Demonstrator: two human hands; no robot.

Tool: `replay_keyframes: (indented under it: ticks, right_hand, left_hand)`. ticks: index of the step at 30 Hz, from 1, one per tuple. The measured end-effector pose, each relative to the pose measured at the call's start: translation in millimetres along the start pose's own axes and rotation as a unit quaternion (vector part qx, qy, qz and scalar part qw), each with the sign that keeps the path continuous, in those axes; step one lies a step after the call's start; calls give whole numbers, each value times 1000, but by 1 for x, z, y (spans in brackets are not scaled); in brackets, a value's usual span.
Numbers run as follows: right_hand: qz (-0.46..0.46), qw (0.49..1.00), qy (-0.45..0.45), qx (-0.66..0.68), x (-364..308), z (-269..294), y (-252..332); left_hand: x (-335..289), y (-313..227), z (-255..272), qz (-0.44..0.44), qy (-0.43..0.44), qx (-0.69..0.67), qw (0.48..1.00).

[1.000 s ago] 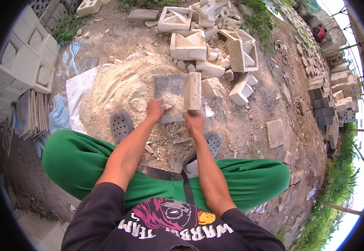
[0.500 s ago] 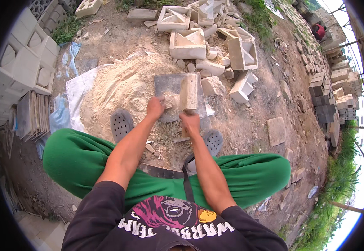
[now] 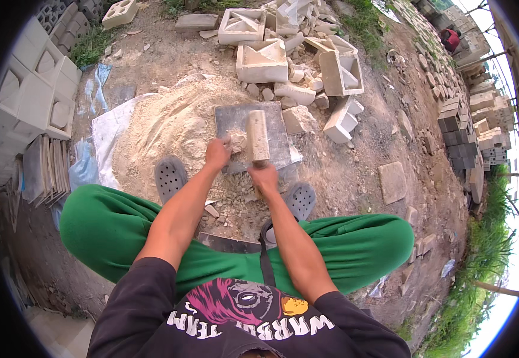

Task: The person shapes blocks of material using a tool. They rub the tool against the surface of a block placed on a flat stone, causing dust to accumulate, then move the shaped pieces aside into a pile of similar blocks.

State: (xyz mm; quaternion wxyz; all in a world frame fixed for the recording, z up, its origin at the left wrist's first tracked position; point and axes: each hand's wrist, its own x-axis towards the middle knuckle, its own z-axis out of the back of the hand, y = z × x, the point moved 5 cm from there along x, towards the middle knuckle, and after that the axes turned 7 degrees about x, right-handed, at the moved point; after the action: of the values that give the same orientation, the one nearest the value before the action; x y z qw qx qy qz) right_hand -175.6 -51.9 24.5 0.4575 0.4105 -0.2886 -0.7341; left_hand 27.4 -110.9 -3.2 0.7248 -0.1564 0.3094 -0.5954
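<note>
A mallet (image 3: 258,137) with a thick, pale, dusty head is in my right hand (image 3: 264,179), whose fingers wrap round its handle. The head is over a dark flat slab (image 3: 277,134) lying on the ground between my feet. Just left of it, a pale chunk of broken block (image 3: 237,141) rests on the slab. My left hand (image 3: 218,154) is closed at the chunk's left side, its fingertips against it. Whether the mallet touches the chunk I cannot tell. Crumbs and small fragments (image 3: 235,206) lie at the slab's near edge.
A heap of sandy crushed material (image 3: 176,116) spreads over a white sheet (image 3: 105,134) on the left. Broken pale blocks (image 3: 262,62) pile up beyond the slab. Stacked blocks (image 3: 38,77) stand far left, grey ones (image 3: 459,137) far right. My grey clogs (image 3: 170,178) flank the work.
The mallet head has shifted slightly left, closer to the chunk. My left hand stays at the chunk. The whole view has moved a little.
</note>
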Motion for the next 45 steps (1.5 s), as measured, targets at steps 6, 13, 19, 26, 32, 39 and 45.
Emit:
replay_keyframes:
  ticks: [6,13,19,26,32,39,45]
  right_hand:
    - [37,995,-83,39,16,21,3]
    - [139,982,-49,118,7,46,110]
    - [-12,996,50,-70,-3,7,12]
    - [124,988,-86,29,12,57,103]
    - [212,959,-57,179,13,49,118]
    - [-91,995,33,-4,7,7,-8]
    - [14,993,3,115,7,29,74]
  left_hand:
    - [0,17,-6,44,29,-18,998]
    - [2,21,-7,27,-2,7,1000]
    - [0,4,0,26,15,28,999]
    - [-3,11,5,21,21,56,998]
    - [-3,9,3,22,20,36,999]
    - [0,1,9,10,10,24,1000]
    - [4,32,-2,2,2,-1,1000]
